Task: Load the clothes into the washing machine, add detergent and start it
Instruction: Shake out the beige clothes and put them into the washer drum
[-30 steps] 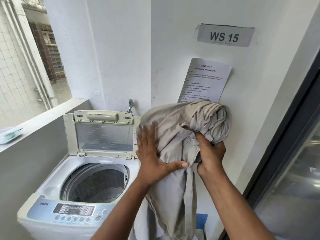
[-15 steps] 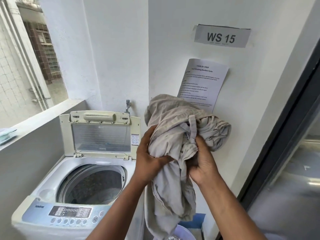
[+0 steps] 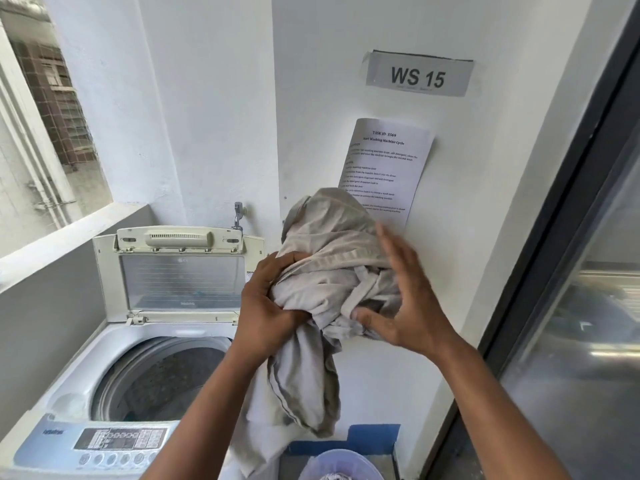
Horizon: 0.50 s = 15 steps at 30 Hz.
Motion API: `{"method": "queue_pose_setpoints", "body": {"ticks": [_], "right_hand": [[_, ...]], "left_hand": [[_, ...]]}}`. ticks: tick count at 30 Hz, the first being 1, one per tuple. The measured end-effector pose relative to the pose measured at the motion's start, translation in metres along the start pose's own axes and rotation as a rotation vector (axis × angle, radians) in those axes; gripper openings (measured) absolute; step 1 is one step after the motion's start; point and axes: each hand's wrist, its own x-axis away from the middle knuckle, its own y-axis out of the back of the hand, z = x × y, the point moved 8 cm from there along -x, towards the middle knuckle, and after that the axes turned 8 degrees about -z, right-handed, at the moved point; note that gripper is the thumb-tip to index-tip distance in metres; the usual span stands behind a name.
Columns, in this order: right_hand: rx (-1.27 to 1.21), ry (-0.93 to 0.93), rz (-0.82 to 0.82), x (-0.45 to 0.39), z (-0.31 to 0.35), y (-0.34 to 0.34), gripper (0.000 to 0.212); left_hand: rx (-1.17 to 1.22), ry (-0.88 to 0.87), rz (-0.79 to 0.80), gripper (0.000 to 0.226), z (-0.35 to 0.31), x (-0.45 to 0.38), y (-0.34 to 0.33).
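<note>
A bundled beige garment [image 3: 329, 258] is held up in front of the white wall, to the right of the washing machine [image 3: 69, 386]. My left hand [image 3: 266, 306] grips the bundle's left side, fingers dug into the cloth. My right hand [image 3: 405, 299] presses on its right side with the fingers spread and the thumb under a fold. A loose tail of the cloth hangs down between my forearms. The top-loader's lid [image 3: 180, 275] stands raised and its drum [image 3: 159, 379] is open below left of the bundle. The control panel [image 3: 117, 439] runs along the front edge.
A lilac basket [image 3: 341, 465] with more laundry sits on the floor under the garment, by a blue-edged box [image 3: 375, 436]. A tap [image 3: 239, 213] sticks out behind the machine. A grey ledge [image 3: 69, 233] runs on the left, a dark-framed glass door [image 3: 571, 271] on the right.
Both hands have kept gathering the garment into a tighter ball. My right hand has let go of its grasp and moved to the outer right side, fingers spread. The hanging tail is shorter.
</note>
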Motion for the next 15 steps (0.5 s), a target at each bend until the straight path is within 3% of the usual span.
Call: {"method": "queue_pose_setpoints", "body": {"ticks": [4,8,11,15], "right_hand": [[0.155,0.017,0.285,0.009,0.012,-0.023,0.130],[0.187,-0.041,0.344,0.014,0.029,-0.035,0.153],[0.235,-0.129,0.168,0.010,0.031,-0.037,0.159],[0.129,-0.190,-0.255,0.016,0.021,-0.028,0.112]], "left_hand": [[-0.001,-0.055,0.021,0.079,-0.016,-0.006,-0.008],[0.056,-0.003,-0.021,0.073,-0.019,-0.008,-0.013],[0.065,0.064,-0.060,0.075,-0.019,-0.007,-0.018],[0.048,0.002,0.022,0.078,-0.037,-0.007,-0.030]]}}
